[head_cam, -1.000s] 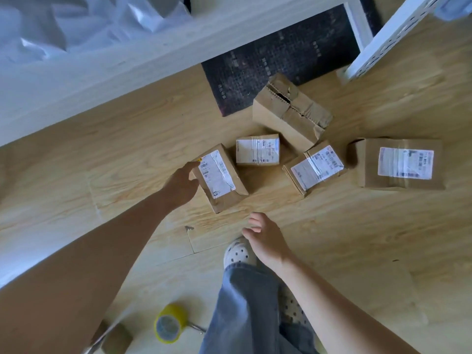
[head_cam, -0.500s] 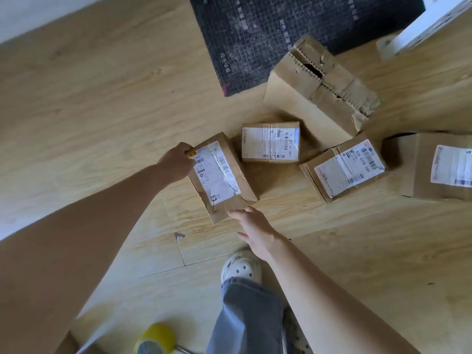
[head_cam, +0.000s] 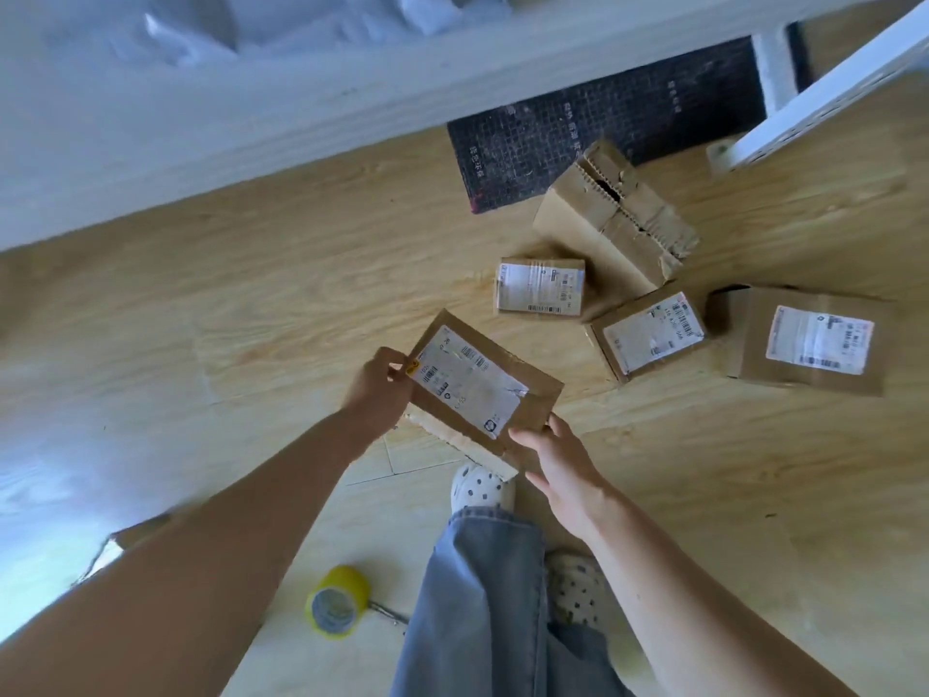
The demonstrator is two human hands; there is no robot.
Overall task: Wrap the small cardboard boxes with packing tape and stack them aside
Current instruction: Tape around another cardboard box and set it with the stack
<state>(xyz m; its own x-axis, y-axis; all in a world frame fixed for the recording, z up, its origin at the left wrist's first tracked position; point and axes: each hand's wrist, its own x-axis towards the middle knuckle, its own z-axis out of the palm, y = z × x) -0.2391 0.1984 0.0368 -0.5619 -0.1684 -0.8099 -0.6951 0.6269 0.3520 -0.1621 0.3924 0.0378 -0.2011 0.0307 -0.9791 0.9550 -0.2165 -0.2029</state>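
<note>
One box [head_cam: 482, 389] leaves the floor [head_cam: 251, 319].
Its ends are clamped by left hand [head_cam: 379, 383] and right hand [head_cam: 558, 457]; tape roll [head_cam: 338, 601] behind the fingers [head_cam: 533, 439] waits.

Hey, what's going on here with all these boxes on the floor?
A person stands over a wood floor, holding one small labelled cardboard box up in both hands: the left hand grips its left end, the right hand its near right corner. Four other boxes sit on the floor beyond it. A yellow tape roll lies near the person's feet, in neither hand.
</note>
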